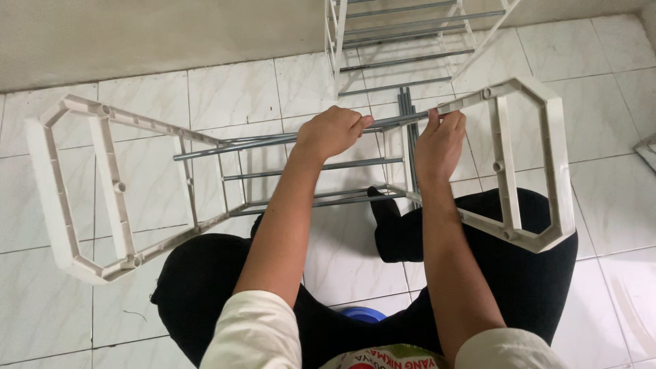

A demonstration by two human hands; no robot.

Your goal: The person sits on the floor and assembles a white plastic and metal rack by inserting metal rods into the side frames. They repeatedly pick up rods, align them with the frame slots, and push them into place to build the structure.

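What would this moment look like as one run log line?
left hand: gripping grey metal rod | right hand: pinching rod end at white plastic side frame | second rack: behind, on tiled floor

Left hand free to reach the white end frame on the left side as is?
Probably yes. The left hand grips a grey metal rod leading straight to the left end frame; nothing lies between, though it must let go first.

Rack end frames (75, 198): matt off-white plastic. Rods (273, 140): smooth grey metal. Floor tiles (601, 191): glossy white ceramic.

White tiled floor (225, 89), beige wall (137, 34)
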